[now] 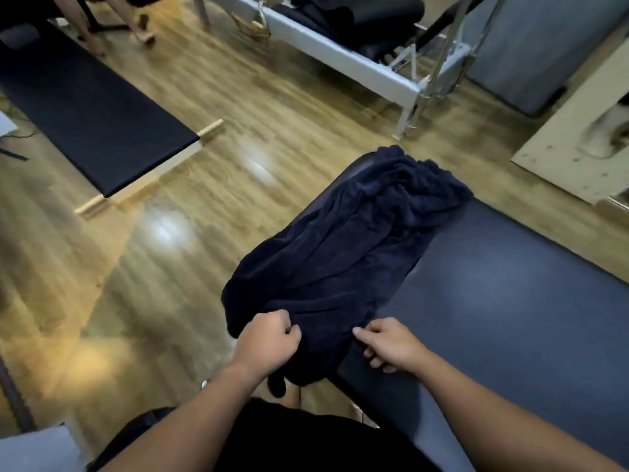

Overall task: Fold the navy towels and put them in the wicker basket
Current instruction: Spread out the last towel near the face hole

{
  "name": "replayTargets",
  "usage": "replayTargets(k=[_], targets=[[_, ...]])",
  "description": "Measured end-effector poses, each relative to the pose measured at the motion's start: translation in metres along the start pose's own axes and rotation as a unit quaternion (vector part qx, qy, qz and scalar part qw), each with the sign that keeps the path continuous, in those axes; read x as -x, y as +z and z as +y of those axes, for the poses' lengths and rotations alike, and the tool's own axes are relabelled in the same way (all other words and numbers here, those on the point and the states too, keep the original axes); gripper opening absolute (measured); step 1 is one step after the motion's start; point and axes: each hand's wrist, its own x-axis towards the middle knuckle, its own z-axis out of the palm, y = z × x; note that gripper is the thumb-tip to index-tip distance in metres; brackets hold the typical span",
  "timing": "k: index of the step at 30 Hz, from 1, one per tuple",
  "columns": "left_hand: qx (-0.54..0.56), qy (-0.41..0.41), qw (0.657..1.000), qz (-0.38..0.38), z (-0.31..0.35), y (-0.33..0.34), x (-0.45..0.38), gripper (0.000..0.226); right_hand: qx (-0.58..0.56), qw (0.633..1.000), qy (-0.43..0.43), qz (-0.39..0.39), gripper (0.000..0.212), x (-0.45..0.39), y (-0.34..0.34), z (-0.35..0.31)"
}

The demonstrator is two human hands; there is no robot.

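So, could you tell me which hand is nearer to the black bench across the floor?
Left. The left hand grips the navy towel on the side towards the black bench; the right hand pinches it further away.

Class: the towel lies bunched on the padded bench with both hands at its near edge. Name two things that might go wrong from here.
1. The towel overhangs the bench edge, so it may slide to the floor.
2. The left hand and right hand grip bunched cloth, not corners, so the fold may come out uneven.
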Motion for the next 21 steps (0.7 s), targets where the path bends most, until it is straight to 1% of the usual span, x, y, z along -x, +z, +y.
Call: replayTargets(k=[2, 3, 4, 5, 7, 8, 9, 10, 11, 13, 15, 17, 18, 21], targets=[[-0.029, 0.087, 0.994, 0.057, 0.005, -0.012, -0.020, 0.023, -0.066, 0.993, 0.023, 0.096, 0.041, -0.011, -0.005, -0.015], [-0.060, 0.134, 0.986, 0.076, 0.007, -0.015, -0.031, 0.032, -0.095, 0.985, 0.030, 0.139, 0.042, -0.015, -0.005, -0.023], [-0.102, 0.164, 0.978, 0.082, 0.009, -0.018, -0.042, 0.045, -0.102, 0.978, 0.027, 0.180, 0.045, -0.018, -0.006, -0.031], [-0.146, 0.172, 0.971, 0.074, 0.012, -0.020, -0.053, 0.057, -0.091, 0.972, 0.021, 0.215, 0.051, -0.021, -0.006, -0.038], [-0.196, 0.133, 0.971, 0.009, 0.018, -0.026, -0.077, 0.076, -0.073, 0.962, 0.011, 0.264, 0.075, -0.028, -0.005, -0.051], [-0.192, 0.104, 0.975, -0.035, 0.020, -0.029, -0.089, 0.082, -0.060, 0.960, 0.002, 0.273, 0.086, -0.032, -0.005, -0.056], [-0.178, 0.081, 0.977, -0.081, 0.020, -0.030, -0.100, 0.085, -0.037, 0.962, -0.009, 0.270, 0.091, -0.034, -0.005, -0.058], [-0.167, 0.072, 0.977, -0.114, 0.020, -0.032, -0.107, 0.085, 0.000, 0.965, -0.014, 0.263, 0.089, -0.036, -0.006, -0.059], [-0.162, 0.081, 0.975, -0.126, 0.020, -0.032, -0.113, 0.083, 0.041, 0.966, -0.004, 0.255, 0.082, -0.039, -0.007, -0.058], [-0.164, 0.113, 0.974, -0.112, 0.019, -0.030, -0.122, 0.077, 0.103, 0.960, 0.032, 0.259, 0.061, -0.036, -0.010, -0.058], [-0.158, 0.124, 0.975, -0.092, 0.022, -0.026, -0.126, 0.072, 0.127, 0.957, 0.056, 0.255, 0.036, -0.026, -0.010, -0.058], [-0.147, 0.144, 0.975, -0.080, 0.032, -0.018, -0.127, 0.070, 0.133, 0.963, 0.069, 0.226, 0.013, -0.011, -0.007, -0.059], [-0.146, 0.162, 0.973, -0.080, 0.039, -0.015, -0.127, 0.070, 0.145, 0.966, 0.069, 0.203, 0.008, -0.005, -0.005, -0.058], [-0.161, 0.214, 0.959, -0.091, 0.063, -0.006, -0.123, 0.076, 0.189, 0.968, 0.050, 0.159, 0.022, 0.012, 0.005, -0.050]])
